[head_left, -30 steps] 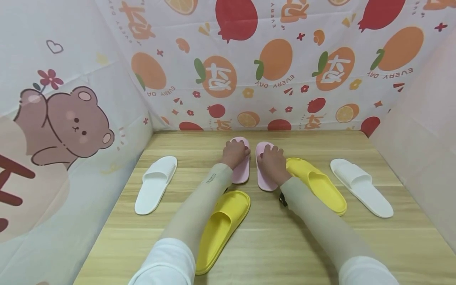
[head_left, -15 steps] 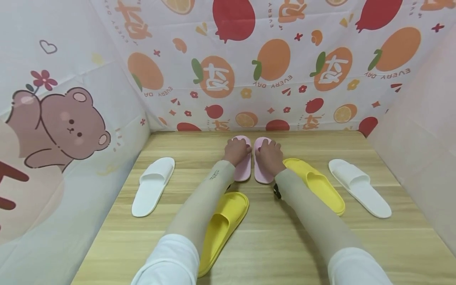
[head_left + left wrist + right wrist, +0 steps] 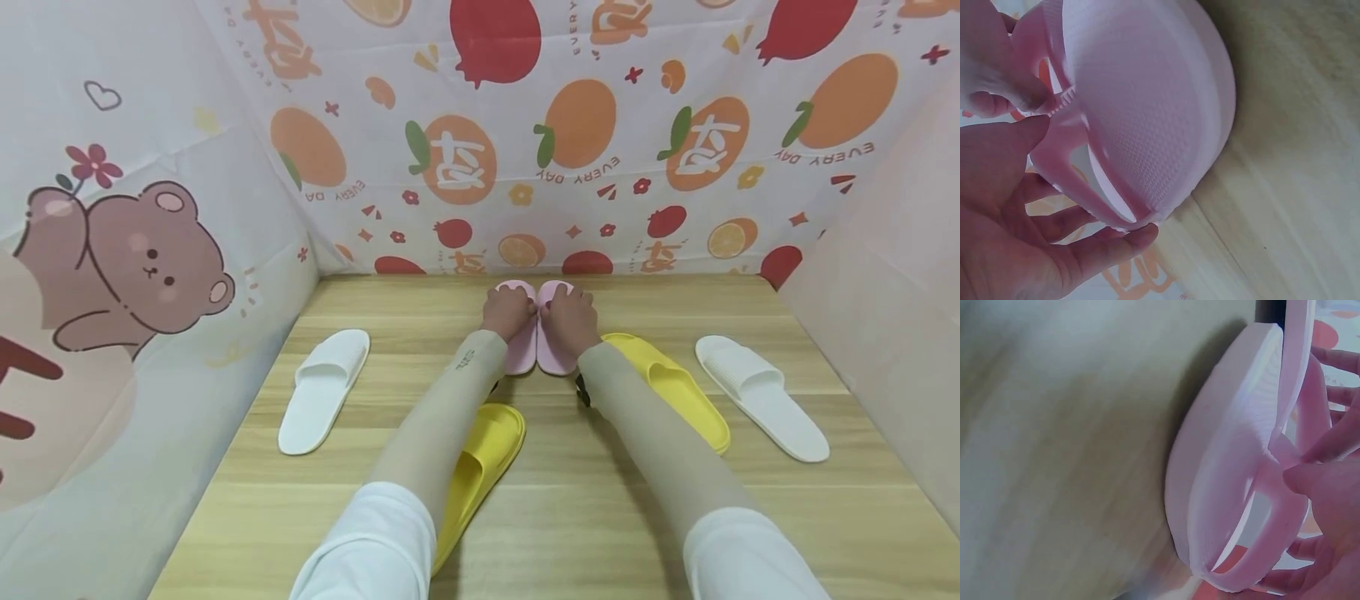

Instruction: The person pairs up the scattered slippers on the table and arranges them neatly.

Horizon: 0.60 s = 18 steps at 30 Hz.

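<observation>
Two pink slippers stand side by side at the back of the wooden floor in the head view, inner edges meeting, toes toward the patterned cloth. My left hand [image 3: 510, 310] grips the left pink slipper [image 3: 521, 354] by its strap. The strap of the right pink slipper [image 3: 553, 357] is held by my right hand [image 3: 570, 321]. In the left wrist view, the thumb and fingers spread across the strap of the left slipper [image 3: 1147, 81]. The right wrist view has the right slipper [image 3: 1216, 475] close up, fingers around its cut-out strap. Both hands cover the straps in the head view.
A yellow slipper [image 3: 491, 450] lies partly under my left forearm; another yellow slipper [image 3: 686, 404] lies beside my right forearm. White slippers sit at the far left [image 3: 322, 392] and far right [image 3: 765, 400]. A fruit-print cloth [image 3: 555, 208] hangs behind the floor's back edge.
Both hands have slid the pink slippers together and slightly toward the back cloth. The gap between them has closed, and the right one has turned straighter. The yellow and white slippers stay put.
</observation>
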Motion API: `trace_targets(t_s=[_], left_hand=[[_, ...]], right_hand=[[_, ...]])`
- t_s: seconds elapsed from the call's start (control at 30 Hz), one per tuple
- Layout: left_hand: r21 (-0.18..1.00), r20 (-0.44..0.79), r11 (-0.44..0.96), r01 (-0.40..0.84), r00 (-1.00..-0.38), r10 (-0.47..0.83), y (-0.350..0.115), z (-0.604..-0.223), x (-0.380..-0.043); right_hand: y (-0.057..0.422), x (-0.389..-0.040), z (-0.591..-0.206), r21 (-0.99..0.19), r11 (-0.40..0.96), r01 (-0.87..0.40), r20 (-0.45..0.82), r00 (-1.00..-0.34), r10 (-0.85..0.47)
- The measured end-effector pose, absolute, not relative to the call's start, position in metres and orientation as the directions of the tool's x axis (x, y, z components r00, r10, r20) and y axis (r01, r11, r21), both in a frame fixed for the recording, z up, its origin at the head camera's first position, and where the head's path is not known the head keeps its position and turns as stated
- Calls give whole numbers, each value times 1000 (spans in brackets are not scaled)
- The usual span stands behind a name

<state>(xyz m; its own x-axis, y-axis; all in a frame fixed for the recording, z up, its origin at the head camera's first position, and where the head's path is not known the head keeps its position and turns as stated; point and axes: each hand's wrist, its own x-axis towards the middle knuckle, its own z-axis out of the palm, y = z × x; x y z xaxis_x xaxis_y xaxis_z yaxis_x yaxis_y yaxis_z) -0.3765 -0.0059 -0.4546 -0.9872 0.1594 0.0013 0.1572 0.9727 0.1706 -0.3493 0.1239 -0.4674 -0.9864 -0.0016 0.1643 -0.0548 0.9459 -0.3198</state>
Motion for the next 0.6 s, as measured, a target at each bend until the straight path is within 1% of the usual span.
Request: trace_targets(t_s=[0.2,0.43,0.6], left_hand=[[212,0,967,145,-989,148,-2,-451,-373],[208,4,969,134,-991,136,3,-450,-378],[216,29,966,139,-990,136,4,-452,-385]], right_hand=[[124,-358,-467,-335,942,-25,115,-993,14],[126,-370,-470,-324,946,-28,145,-989,21],[125,-374,-470,-323,946,-16,144,-989,33]])
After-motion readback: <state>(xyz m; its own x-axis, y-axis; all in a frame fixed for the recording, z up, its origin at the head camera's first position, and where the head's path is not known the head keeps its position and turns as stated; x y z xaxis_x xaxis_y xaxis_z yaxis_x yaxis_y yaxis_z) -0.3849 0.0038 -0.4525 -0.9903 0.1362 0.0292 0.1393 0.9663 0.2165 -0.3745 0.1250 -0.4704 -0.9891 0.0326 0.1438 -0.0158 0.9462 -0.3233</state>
